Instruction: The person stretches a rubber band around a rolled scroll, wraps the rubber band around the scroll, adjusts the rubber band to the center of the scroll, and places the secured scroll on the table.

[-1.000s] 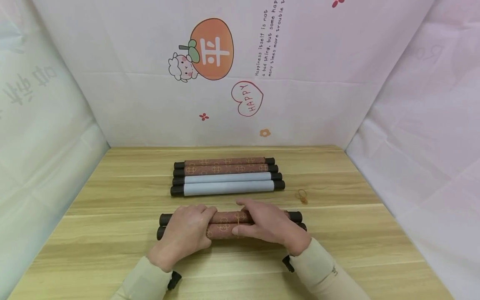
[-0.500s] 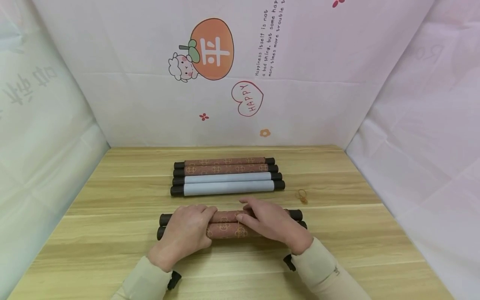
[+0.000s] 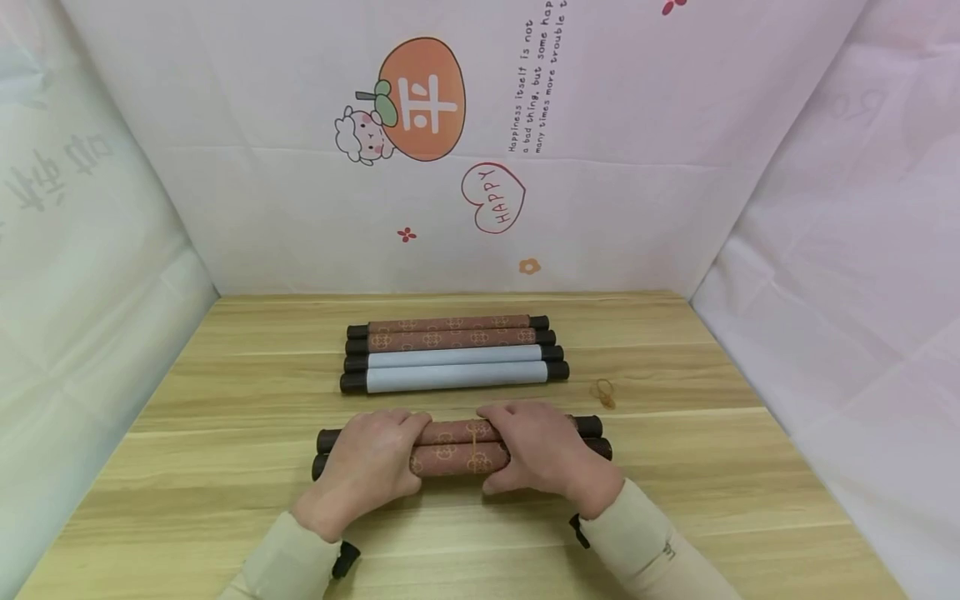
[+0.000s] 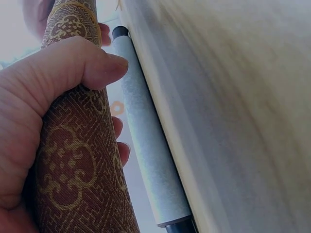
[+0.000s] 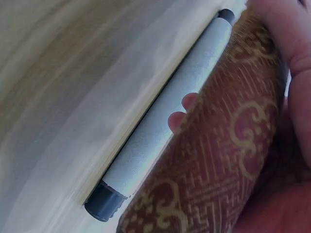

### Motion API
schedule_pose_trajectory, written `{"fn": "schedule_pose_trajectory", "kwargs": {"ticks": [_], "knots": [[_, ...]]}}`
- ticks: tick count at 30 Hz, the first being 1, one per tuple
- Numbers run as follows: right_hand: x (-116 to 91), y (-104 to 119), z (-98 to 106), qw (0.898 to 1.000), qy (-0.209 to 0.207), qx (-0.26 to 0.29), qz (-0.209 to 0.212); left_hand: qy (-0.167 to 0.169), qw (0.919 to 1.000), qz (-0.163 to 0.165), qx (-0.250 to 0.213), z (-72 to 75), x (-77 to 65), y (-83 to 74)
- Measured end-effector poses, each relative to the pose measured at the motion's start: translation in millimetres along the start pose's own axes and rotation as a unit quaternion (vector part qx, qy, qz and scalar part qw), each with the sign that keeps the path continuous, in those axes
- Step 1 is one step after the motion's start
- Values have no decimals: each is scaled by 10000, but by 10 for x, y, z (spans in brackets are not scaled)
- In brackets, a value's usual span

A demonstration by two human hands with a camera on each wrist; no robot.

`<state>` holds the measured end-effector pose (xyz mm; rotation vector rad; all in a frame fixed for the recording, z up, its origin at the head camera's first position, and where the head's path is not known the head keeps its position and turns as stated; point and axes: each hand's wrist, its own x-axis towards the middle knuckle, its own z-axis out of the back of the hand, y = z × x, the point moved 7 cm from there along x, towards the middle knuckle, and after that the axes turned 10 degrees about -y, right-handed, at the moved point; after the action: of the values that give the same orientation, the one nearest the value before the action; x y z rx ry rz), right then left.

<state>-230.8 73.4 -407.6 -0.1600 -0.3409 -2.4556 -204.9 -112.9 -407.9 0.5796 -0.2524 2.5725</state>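
Two brown scrolls with gold patterns, a near scroll [image 3: 444, 461] and a far scroll [image 3: 448, 432], lie side by side at the front, black knobs at their ends. A thin tan rubber band [image 3: 474, 450] crosses both near the middle. My left hand [image 3: 371, 458] grips the pair on the left, thumb at the near side and fingers over the far side. On the right, my right hand [image 3: 538, 450] holds the pair the same way. In the left wrist view, the left thumb [image 4: 92, 65] lies across the patterned cloth [image 4: 68, 165]; fingertips show past the far edge.
Behind the pair lie two pale blue scrolls [image 3: 457, 377] and, farther back, two brown scrolls [image 3: 456, 337], in one row. Loose rubber bands [image 3: 604, 393] rest on the wooden table [image 3: 697, 467] to the right. White printed cloth [image 3: 300, 217] walls the back and sides.
My right thumb has moved off the band to the near side of the pair, and the right fingers now wrap the scrolls. The left hand has kept its grip.
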Motion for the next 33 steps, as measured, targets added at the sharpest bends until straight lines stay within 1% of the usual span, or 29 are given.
{"fn": "schedule_pose_trajectory", "kwargs": {"ticks": [2, 4, 8, 10, 19, 21, 25, 27, 29, 31, 33], "knots": [[-3, 22, -8, 9991, -196, -360, 84, 35, 10000, 9, -23, 1, 4, 1], [-6, 40, -13, 9975, -369, -593, 137, 78, 10000, 5, -31, 1, 6, 2], [-12, 46, -37, 9954, -516, -790, 152, 47, 10000, -80, -16, -5, 7, 3], [-13, 41, -47, 9952, -522, -825, 122, -41, 9999, -156, 31, -5, 8, 0], [-16, 50, -49, 9918, -697, -1073, 43, -552, 9975, -288, 333, 37, -6, -40], [-13, 48, -51, 9913, -705, -1110, 28, -622, 9969, -310, 373, 43, -3, -46], [-11, 38, -59, 9940, -581, -929, -45, -681, 9962, -339, 422, 48, -6, -50], [-18, 31, -51, 9968, -437, -651, -185, -713, 9956, -371, 483, 44, -14, -47], [-17, 30, -8, 9978, -460, -324, -360, -783, 9943, -401, 596, 47, -22, -45], [-16, 37, 77, 9957, -728, -33, -579, -875, 9926, -407, 741, 59, -26, -43], [-3, 62, 181, 9899, -1194, 187, -736, -997, 9904, -391, 879, 78, -24, -41]]}}
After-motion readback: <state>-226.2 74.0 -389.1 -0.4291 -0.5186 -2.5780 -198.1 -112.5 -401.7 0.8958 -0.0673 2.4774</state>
